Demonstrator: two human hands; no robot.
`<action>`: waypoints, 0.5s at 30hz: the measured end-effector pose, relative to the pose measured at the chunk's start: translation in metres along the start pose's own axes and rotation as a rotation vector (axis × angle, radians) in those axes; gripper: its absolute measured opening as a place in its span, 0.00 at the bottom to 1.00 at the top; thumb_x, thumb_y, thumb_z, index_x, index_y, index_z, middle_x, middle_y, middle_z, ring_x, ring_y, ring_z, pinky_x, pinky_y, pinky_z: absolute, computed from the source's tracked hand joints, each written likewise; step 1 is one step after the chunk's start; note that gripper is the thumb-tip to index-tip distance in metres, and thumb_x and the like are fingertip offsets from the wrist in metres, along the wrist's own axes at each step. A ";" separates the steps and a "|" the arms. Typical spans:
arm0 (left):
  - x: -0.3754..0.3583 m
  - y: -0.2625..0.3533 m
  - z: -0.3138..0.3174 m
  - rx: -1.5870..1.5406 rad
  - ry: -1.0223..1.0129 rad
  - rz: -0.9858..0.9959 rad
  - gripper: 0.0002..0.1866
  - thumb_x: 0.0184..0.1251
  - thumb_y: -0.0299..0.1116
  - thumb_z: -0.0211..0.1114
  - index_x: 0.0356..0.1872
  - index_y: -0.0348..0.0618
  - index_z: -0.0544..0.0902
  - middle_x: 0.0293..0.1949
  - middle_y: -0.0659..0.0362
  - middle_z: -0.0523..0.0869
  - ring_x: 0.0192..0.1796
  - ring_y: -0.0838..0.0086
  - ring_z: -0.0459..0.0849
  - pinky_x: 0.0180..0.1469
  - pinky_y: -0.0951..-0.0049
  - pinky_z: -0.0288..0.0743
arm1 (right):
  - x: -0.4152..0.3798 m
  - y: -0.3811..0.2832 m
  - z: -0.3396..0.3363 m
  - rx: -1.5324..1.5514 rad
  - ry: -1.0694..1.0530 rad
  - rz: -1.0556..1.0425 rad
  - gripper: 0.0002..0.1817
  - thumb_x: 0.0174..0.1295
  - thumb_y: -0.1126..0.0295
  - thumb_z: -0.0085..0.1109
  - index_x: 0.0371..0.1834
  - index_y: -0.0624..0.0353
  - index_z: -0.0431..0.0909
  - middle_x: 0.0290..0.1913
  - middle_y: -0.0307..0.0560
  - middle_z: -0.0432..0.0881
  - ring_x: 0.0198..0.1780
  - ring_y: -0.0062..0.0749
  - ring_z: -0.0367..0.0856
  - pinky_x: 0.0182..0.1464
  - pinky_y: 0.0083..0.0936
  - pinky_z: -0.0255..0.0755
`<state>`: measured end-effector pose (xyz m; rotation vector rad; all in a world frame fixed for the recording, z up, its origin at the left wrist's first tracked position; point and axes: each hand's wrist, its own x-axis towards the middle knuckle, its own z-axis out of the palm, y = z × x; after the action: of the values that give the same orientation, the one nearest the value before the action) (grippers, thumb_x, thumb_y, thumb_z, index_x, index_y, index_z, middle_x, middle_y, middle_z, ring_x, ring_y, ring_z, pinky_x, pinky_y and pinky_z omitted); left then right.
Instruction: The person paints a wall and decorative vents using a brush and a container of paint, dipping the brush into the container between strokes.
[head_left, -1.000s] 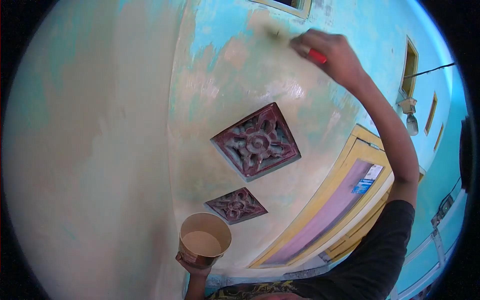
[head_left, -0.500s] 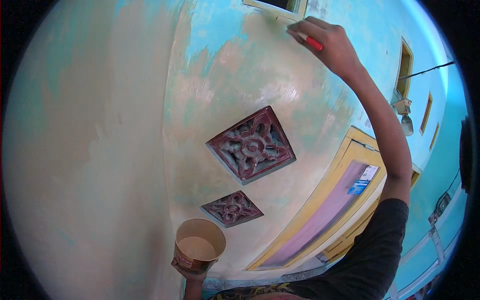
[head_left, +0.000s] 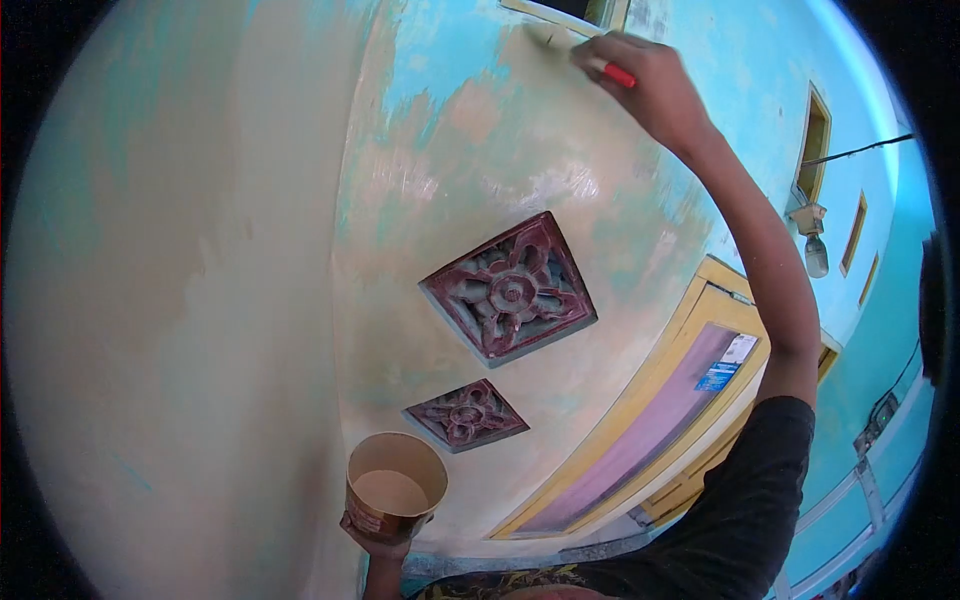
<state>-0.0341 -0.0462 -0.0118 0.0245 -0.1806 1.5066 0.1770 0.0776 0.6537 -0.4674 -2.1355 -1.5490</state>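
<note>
High on the wall, my right hand [head_left: 645, 85] is closed around a paintbrush [head_left: 618, 74] with a red handle end. Its bristles point left and meet the wall just under a yellow-framed opening; they look blurred. Low in the view, my left hand [head_left: 378, 545] holds up a round tub [head_left: 398, 525] from below, with beige paint [head_left: 392, 492] inside. The wall [head_left: 540, 150] around the brush carries patchy beige paint over turquoise, with wet shine in places.
Two dark red flower-patterned vent blocks, a larger one [head_left: 512, 292] and a smaller one [head_left: 467, 415], sit in the wall between my hands. To the right are a yellow-framed door [head_left: 640, 440], a wall lamp [head_left: 815, 255] and a cable [head_left: 860, 150].
My right hand and the brush have shifted slightly left against the wall, below the opening. My view has moved a little; the tub stays in my left hand.
</note>
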 end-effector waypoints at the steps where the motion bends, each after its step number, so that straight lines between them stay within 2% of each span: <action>1: 0.000 0.000 0.000 0.002 0.000 -0.007 0.58 0.49 0.84 0.50 0.80 0.63 0.56 0.79 0.47 0.56 0.74 0.34 0.63 0.57 0.17 0.68 | 0.000 0.002 0.004 0.024 -0.029 -0.031 0.10 0.66 0.69 0.67 0.48 0.56 0.85 0.46 0.47 0.88 0.46 0.47 0.88 0.50 0.36 0.82; 4: 0.003 0.002 0.000 0.018 -0.005 -0.014 0.58 0.49 0.84 0.50 0.80 0.62 0.56 0.79 0.47 0.56 0.74 0.34 0.63 0.58 0.16 0.68 | 0.002 -0.004 0.001 0.110 0.109 -0.033 0.12 0.67 0.66 0.65 0.52 0.54 0.83 0.44 0.51 0.86 0.41 0.54 0.86 0.47 0.43 0.82; 5: 0.003 0.001 0.000 0.018 -0.003 -0.018 0.58 0.49 0.84 0.50 0.80 0.62 0.56 0.79 0.47 0.56 0.74 0.34 0.63 0.58 0.16 0.67 | 0.004 -0.012 -0.005 0.035 0.108 0.069 0.09 0.63 0.72 0.66 0.46 0.58 0.83 0.44 0.48 0.87 0.47 0.50 0.87 0.51 0.37 0.81; 8: 0.002 0.003 0.003 0.003 -0.007 -0.021 0.58 0.50 0.83 0.50 0.80 0.61 0.56 0.79 0.47 0.56 0.74 0.34 0.63 0.58 0.16 0.67 | 0.004 -0.013 0.013 0.028 -0.079 0.076 0.10 0.61 0.72 0.65 0.46 0.56 0.83 0.44 0.49 0.86 0.46 0.52 0.86 0.49 0.37 0.81; 9: 0.001 0.004 0.005 -0.014 -0.014 -0.021 0.58 0.50 0.83 0.50 0.80 0.61 0.56 0.79 0.47 0.56 0.74 0.34 0.63 0.58 0.16 0.66 | 0.001 -0.027 0.019 -0.089 -0.108 -0.023 0.13 0.59 0.71 0.64 0.47 0.55 0.83 0.44 0.49 0.85 0.45 0.53 0.85 0.48 0.37 0.81; 10: 0.003 0.004 0.007 -0.030 -0.017 -0.019 0.58 0.50 0.83 0.50 0.80 0.60 0.56 0.79 0.47 0.56 0.74 0.33 0.63 0.58 0.16 0.66 | 0.000 -0.040 0.015 0.022 -0.248 0.019 0.09 0.63 0.71 0.63 0.46 0.54 0.84 0.44 0.49 0.86 0.44 0.52 0.85 0.48 0.37 0.81; 12: 0.006 0.003 0.004 -0.031 -0.020 -0.001 0.58 0.50 0.82 0.50 0.80 0.59 0.56 0.78 0.46 0.56 0.74 0.33 0.63 0.59 0.15 0.65 | 0.002 -0.063 0.008 0.322 -0.094 -0.105 0.06 0.68 0.71 0.61 0.44 0.58 0.85 0.42 0.48 0.88 0.41 0.43 0.88 0.46 0.33 0.83; 15: 0.005 0.005 -0.003 0.119 0.005 0.031 0.57 0.51 0.81 0.49 0.80 0.57 0.56 0.78 0.45 0.58 0.74 0.33 0.62 0.60 0.15 0.64 | 0.028 -0.042 0.011 0.837 -0.305 0.340 0.06 0.70 0.72 0.61 0.42 0.63 0.85 0.41 0.46 0.89 0.40 0.30 0.89 0.44 0.27 0.83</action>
<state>-0.0380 -0.0404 -0.0146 0.1131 -0.0875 1.5463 0.1300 0.0754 0.6328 -0.7306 -2.5099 -0.3409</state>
